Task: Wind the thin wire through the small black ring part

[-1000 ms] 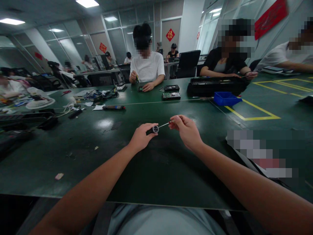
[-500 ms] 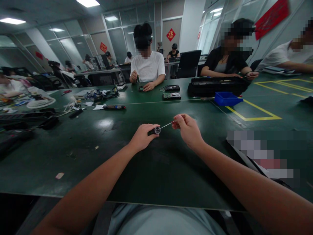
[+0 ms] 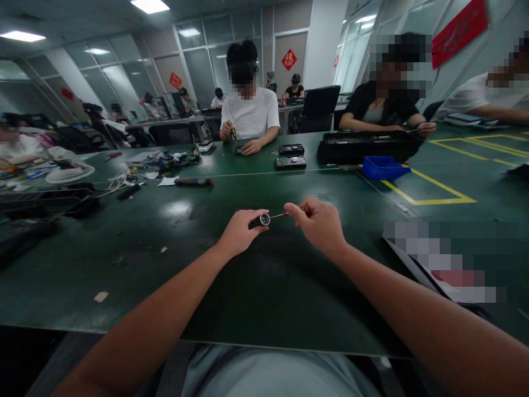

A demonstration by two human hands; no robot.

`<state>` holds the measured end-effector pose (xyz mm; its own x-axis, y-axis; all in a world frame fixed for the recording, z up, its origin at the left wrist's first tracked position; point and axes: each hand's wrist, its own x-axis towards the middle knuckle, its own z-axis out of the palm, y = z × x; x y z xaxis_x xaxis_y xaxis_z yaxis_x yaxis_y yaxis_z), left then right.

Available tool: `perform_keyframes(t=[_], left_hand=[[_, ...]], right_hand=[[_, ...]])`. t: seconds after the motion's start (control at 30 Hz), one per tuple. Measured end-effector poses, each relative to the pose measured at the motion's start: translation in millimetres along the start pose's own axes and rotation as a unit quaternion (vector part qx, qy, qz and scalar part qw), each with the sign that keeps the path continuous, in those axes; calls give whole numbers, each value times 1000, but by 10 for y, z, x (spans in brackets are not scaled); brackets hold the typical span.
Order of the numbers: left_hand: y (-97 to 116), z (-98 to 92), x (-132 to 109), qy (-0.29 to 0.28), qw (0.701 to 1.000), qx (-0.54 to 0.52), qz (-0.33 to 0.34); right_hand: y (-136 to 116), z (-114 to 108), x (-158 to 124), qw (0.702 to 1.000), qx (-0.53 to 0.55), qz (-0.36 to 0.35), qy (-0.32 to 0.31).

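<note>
My left hand [image 3: 236, 236] grips a short black cylinder with a pale round rim [image 3: 263, 220] between thumb and fingers; its open end faces right and toward me. In my right hand [image 3: 321, 225] is a screwdriver [image 3: 278, 215] with a thin metal shaft and a bit of red at the handle. The fingers cover most of that handle. The shaft points left, its tip at the cylinder's rim; whether it touches inside I cannot tell. Both hands are over the green table [image 3: 264, 298].
A blue tray [image 3: 384, 167] sits ahead to the right, near a long black casing [image 3: 367, 146]. A grey tool with a red tip [image 3: 193, 181] lies ahead left. Two hard-drive-like units [image 3: 290, 162] lie before a co-worker in white [image 3: 252, 113]. Cables and parts clutter the left.
My right hand has turned and shifted slightly right and down. The screwdriver's shaft now lies flatter, and its red part shows beside the thumb. My left hand has stayed nearly still.
</note>
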<state>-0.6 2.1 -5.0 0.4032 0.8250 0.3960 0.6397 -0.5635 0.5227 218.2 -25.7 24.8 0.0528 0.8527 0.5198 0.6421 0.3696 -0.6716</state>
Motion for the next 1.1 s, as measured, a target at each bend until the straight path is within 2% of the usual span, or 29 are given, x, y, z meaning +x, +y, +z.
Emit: perform_keyframes(t=[0.17, 0.3, 0.57, 0.87, 1.1], left_hand=[[-22, 4, -5, -4, 1000, 7, 1], [-23, -1, -8, -6, 1000, 8, -1], [-29, 2, -5, -13, 1000, -3, -2], [-29, 10, -4, -14, 1000, -1, -2], [-39, 9, -4, -11, 1000, -11, -5]], right_hand=[[11, 11, -13, 999, -11, -38, -2], [5, 2, -12, 998, 10, -52, -34], [-13, -30, -30, 986, 50, -131, -93], [-49, -30, -19, 994, 23, -67, -81], [-24, -29, -35, 991, 14, -93, -96]])
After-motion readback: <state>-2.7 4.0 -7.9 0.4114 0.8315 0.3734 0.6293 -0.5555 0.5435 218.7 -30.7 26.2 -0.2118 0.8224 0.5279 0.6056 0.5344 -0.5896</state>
